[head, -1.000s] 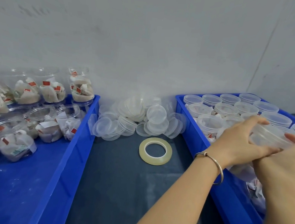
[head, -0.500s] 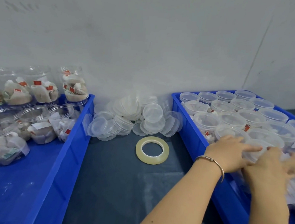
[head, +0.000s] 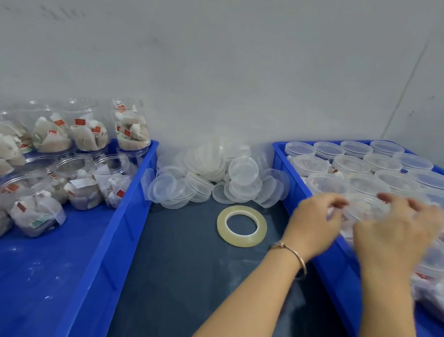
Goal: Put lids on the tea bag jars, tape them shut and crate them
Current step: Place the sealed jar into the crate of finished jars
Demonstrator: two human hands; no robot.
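Right crate (head: pixel 345 276): hands perhaps looser now.

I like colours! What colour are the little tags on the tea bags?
Red, seen in the head view on the tea bags in the jars on the left.

crates (head: pixel 119 221) blue | lids (head: pixel 243 170) clear | tape roll (head: pixel 241 226) yellowish | tea bag tags (head: pixel 79 122) red | table (head: pixel 180 266) dark grey

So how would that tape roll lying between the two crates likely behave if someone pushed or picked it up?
The tape roll lies flat on the dark table, so a push would probably slide it, not roll it. It looks like a thin, wide ring, likely light and stiff enough to lift with one finger through the hole. Stood on edge, it would probably roll or topple easily.
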